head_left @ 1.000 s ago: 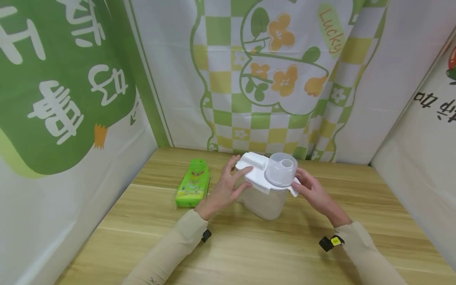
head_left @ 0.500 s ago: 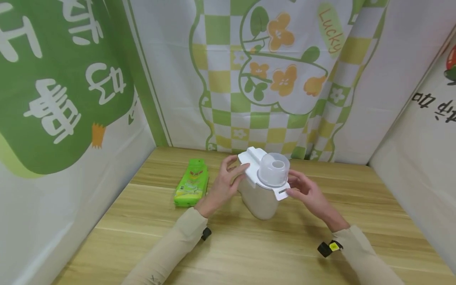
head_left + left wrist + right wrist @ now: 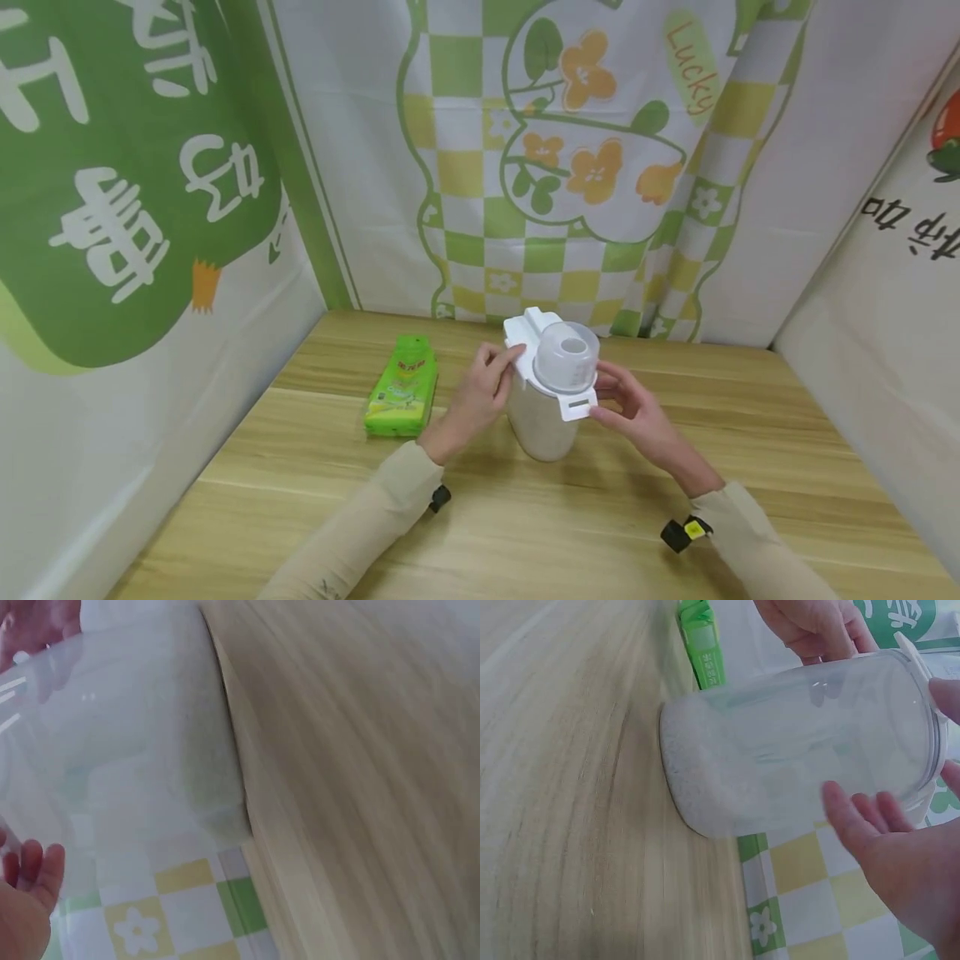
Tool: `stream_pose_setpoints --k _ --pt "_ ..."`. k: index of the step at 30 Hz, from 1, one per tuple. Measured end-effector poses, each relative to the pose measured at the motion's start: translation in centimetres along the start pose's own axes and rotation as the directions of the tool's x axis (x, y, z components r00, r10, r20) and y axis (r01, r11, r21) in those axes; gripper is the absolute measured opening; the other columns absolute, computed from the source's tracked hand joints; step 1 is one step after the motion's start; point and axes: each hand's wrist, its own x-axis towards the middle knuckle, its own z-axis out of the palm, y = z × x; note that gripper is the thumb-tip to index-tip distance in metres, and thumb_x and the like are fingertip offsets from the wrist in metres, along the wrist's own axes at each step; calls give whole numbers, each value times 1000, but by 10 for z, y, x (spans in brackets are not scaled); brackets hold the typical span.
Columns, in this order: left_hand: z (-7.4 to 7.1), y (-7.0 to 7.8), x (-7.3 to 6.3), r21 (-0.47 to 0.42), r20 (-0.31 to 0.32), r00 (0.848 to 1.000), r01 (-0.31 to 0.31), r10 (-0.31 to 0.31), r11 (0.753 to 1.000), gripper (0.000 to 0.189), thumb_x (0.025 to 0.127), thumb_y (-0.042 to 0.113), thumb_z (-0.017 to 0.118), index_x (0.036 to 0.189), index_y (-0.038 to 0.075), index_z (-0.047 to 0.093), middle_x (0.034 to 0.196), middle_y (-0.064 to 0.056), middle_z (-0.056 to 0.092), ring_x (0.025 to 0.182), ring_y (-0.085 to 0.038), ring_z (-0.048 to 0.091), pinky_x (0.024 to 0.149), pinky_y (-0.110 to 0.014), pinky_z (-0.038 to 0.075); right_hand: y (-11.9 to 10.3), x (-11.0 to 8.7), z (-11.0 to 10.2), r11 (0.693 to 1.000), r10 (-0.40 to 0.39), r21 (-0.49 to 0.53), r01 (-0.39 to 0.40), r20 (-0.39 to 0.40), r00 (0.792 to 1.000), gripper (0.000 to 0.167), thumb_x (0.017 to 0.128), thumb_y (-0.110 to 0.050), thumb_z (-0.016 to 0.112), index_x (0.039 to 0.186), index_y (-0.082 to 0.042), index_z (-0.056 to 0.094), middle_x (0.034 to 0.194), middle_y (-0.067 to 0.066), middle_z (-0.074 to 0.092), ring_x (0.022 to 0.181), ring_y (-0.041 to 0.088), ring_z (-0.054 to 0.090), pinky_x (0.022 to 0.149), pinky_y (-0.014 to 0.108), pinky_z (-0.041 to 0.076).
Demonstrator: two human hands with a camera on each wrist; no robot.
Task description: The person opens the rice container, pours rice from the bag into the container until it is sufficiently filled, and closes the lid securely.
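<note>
A translucent plastic storage container (image 3: 542, 429) stands upright on the table, with white lid (image 3: 519, 333) and clear measuring cup (image 3: 566, 358) on top. Its slotted lid tab (image 3: 576, 407) points toward the person. My left hand (image 3: 478, 396) pinches the lid's left edge with curled fingers. With its thumb at the tab, my right hand (image 3: 647, 425) grips the lid's right side, some fingers behind it. The right wrist view shows the container (image 3: 780, 750) with pale, grainy stuff at its bottom, the right hand's lower fingers (image 3: 840, 814) curved beside its wall.
A green packet (image 3: 402, 387) lies on the wooden table (image 3: 525, 533) left of the container. Behind the table hangs a checked curtain (image 3: 510, 250). Printed cloth walls (image 3: 285, 333) close in both sides.
The container has turned clockwise as seen from above, its tab swinging left and toward the person. My right hand has moved left with it; the left hand's fingers have drawn in closer.
</note>
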Motion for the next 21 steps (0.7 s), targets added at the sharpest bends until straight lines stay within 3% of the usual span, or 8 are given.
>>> stream_pose_setpoints --k 4,13,18,21 --pt "2 9 0 10 16 998 68 -68 998 34 96 0 50 129 2 59 102 -17 50 82 -19 56 68 -27 54 -2 0 2 999 31 8 -31 7 1000 64 92 1 63 149 -9 34 135 -1 54 120 7 57 92 24 55" --pt "-3 23 -2 -48 80 982 173 -169 984 38 99 5 45 136 3 53 109 -20 46 95 -24 52 79 -34 52 -2 0 10 998 57 -31 -58 -32 998 68 91 -3 66 150 -13 33 140 23 49 120 4 56 90 26 56" --pt "-5 23 -5 -124 138 968 226 -209 966 41 105 27 42 140 6 48 119 -19 42 100 -23 52 83 -34 51 -4 -1 17 997 47 -59 -53 -88 995 65 90 0 67 146 -7 36 133 21 55 114 6 59 87 25 57" --pt "-4 20 -7 -173 198 955 255 -220 951 59 103 50 40 146 10 42 129 -19 37 108 -26 53 91 -39 52 -7 -2 24 995 34 -90 -46 -131 991 62 87 3 69 142 -1 39 127 24 57 108 7 62 85 25 57"
